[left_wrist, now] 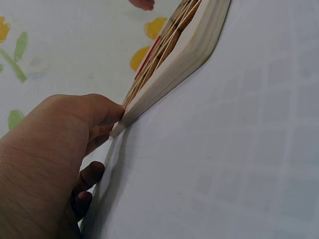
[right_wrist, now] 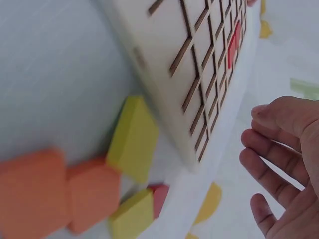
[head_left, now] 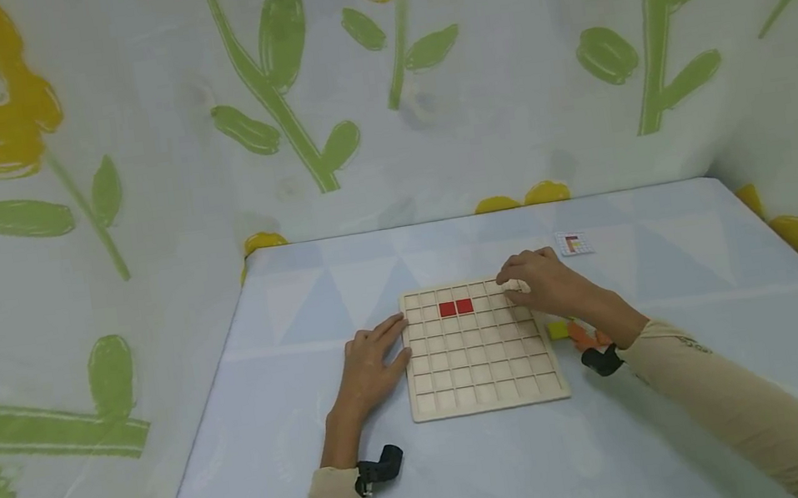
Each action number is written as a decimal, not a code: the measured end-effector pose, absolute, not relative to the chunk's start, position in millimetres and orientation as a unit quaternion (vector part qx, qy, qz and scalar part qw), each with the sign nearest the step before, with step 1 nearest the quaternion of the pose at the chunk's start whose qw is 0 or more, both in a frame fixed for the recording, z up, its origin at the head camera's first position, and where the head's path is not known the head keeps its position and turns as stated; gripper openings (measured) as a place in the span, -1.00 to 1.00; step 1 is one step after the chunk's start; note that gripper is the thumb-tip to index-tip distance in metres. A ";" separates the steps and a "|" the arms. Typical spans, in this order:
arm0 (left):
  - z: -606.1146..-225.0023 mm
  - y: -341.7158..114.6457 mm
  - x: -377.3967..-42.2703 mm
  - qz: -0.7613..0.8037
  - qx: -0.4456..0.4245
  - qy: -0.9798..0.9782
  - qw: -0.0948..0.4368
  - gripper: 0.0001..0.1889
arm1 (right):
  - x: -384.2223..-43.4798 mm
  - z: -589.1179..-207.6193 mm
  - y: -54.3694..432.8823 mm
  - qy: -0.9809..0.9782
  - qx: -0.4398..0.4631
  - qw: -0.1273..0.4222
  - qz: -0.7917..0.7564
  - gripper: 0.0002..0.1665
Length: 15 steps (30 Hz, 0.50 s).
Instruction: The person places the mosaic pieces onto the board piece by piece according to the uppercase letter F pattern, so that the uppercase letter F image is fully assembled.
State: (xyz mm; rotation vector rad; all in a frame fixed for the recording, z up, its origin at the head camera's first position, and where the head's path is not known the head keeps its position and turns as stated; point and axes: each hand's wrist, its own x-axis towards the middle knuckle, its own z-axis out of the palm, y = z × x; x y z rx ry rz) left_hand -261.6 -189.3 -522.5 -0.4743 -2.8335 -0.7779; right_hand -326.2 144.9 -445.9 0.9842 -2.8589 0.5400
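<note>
A square wooden grid board lies on the table, with two red squares side by side in an upper row. My left hand rests against the board's left edge, its thumb and fingertips right at the rim in the left wrist view. Over the board's upper right corner hovers my right hand. Its fingers are loosely bent, and nothing shows between them in the right wrist view. Beside the board's right edge sit yellow blocks and orange blocks, partly hidden under the right forearm in the head view.
A small card with a coloured pattern on a grid lies beyond the board, to the right. Near the yellow blocks is a red piece. A flower-printed cloth wall rises behind the table's far edge.
</note>
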 end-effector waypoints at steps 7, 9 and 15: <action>-522.6 -190.3 -262.4 -0.253 -0.150 -0.953 0.078 -0.47 | -323.8 -453.3 171.8 -0.937 0.301 0.038 0.175 -0.73; -522.2 -189.9 -262.2 -0.254 -0.149 -0.952 0.076 -0.47 | -323.3 -454.6 177.5 -0.938 0.298 0.038 0.173 -0.74; -521.3 -187.3 -261.7 -0.260 -0.153 -0.950 0.075 -0.47 | -321.8 -458.9 190.9 -0.944 0.287 0.038 0.157 -0.75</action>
